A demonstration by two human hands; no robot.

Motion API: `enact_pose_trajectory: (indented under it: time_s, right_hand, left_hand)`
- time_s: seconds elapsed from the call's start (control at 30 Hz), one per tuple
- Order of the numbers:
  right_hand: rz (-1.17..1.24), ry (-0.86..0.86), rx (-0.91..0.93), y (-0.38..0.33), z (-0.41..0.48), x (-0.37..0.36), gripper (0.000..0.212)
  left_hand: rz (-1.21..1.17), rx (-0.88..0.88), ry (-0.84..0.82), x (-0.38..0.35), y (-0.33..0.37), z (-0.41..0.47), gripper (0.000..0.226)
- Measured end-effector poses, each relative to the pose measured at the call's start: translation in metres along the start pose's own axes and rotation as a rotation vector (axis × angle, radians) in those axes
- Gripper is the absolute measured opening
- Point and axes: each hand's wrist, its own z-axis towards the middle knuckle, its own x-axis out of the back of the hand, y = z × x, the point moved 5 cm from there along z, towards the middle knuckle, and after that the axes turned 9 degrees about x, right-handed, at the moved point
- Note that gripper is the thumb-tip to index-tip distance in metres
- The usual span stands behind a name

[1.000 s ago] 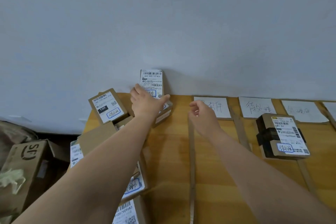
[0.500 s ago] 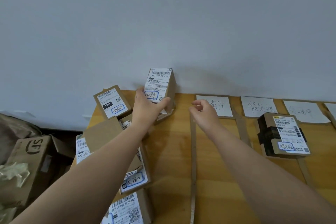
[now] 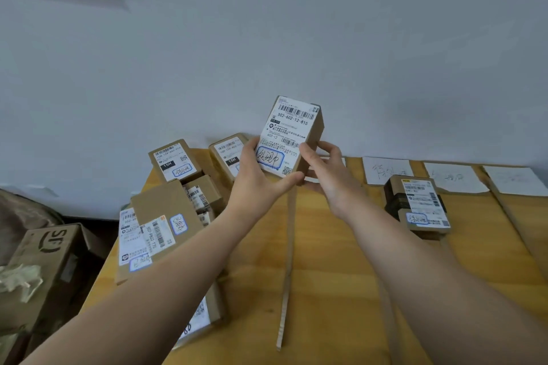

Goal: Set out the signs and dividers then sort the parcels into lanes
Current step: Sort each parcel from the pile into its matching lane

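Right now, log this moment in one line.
left hand: grips labelled parcel | right hand: grips its side | labelled parcel: held above table

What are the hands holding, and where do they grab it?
A parcel: the left hand grips its lower left corner, the right hand its lower right edge.

Signs (image 3: 453,178), maybe four, behind lone parcel (image 3: 421,204)

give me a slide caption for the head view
Left hand and right hand hold a white-labelled brown cardboard parcel above the yellow wooden table
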Motion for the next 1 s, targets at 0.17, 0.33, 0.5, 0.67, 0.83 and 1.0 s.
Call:
enact_pose_trajectory:
  time_s: [0.17, 0.33, 0.5, 0.67, 0.83, 1.0]
  right_hand:
    - [0.068, -0.004, 0.040, -0.014, -0.030, 0.045, 0.058]
    - [0.110, 0.033, 0.094, -0.028, -0.047, 0.091, 0.053]
    - [0.095, 0.033, 0.133, -0.031, -0.060, 0.123, 0.058]
    - [0.092, 0.017, 0.145, -0.032, -0.074, 0.145, 0.051]
    - [0.079, -0.012, 0.153, -0.039, -0.083, 0.157, 0.051]
    - [0.069, -0.008, 0.152, -0.037, -0.095, 0.169, 0.050]
  left_hand:
    - [0.001, -0.089, -0.029, -0.031, 0.031, -0.036, 0.088]
    - [-0.049, -0.102, -0.057, -0.055, 0.059, -0.061, 0.060]
    - [-0.192, -0.067, -0.060, -0.071, 0.068, -0.083, 0.026]
    - [-0.140, -0.060, -0.004, -0.082, 0.071, -0.097, 0.014]
    - [-0.105, -0.072, 0.028, -0.091, 0.085, -0.104, 0.009]
    - [-0.103, -0.052, 0.030, -0.104, 0.085, -0.112, 0.008]
